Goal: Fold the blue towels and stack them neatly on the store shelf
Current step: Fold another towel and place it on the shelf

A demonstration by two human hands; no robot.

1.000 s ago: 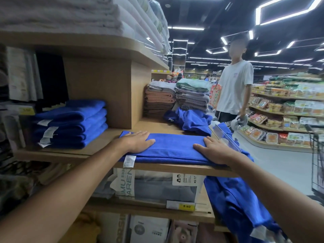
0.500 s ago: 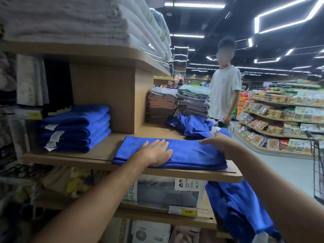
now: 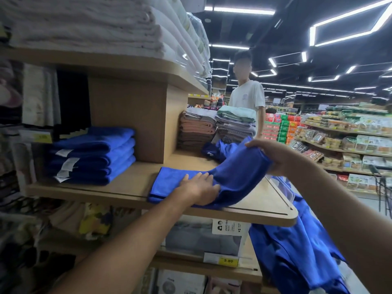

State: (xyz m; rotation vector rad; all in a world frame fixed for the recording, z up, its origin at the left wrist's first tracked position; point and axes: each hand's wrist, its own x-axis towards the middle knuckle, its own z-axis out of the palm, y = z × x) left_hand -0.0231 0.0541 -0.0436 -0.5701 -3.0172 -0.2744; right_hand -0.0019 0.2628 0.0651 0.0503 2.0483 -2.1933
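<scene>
Since the frame half a second earlier, the right hand (image 3: pixel 273 158) has raised the right end of the blue towel (image 3: pixel 239 170) off the wooden shelf (image 3: pixel 127 187) and carried it leftward. The left hand (image 3: pixel 197 187) stays pressed on the towel's middle.

The shelf's left end is lost among blurred goods, and the tiers beneath it are partly hidden by both forearms. Loose blue cloth (image 3: pixel 297 251) hangs below the shelf's right corner. Its lower end runs out of frame, and the number of pieces cannot be told.

The towel lies along the shelf's front edge, its left half flat and its right half arched upward. At the shelf's back left stands one stack of folded blue towels (image 3: pixel 95 155). It shows at least four layers and three white labels, with the lowest folds blurred together. One crumpled blue piece (image 3: pixel 220 149) lies at the shelf's back right, mostly hidden by the raised fold.

- **Left hand:** palm down, with the fingers straight and spread on the cloth.
- **Right hand:** above the shelf's right part, with the fingers curled over the towel's end and grasping it. The underside of the grip is hidden.

Beyond the shelf's far end stands a person in a white T-shirt (image 3: pixel 247 96), concealed from the waist down by two towel piles (image 3: pixel 197 132).
</scene>
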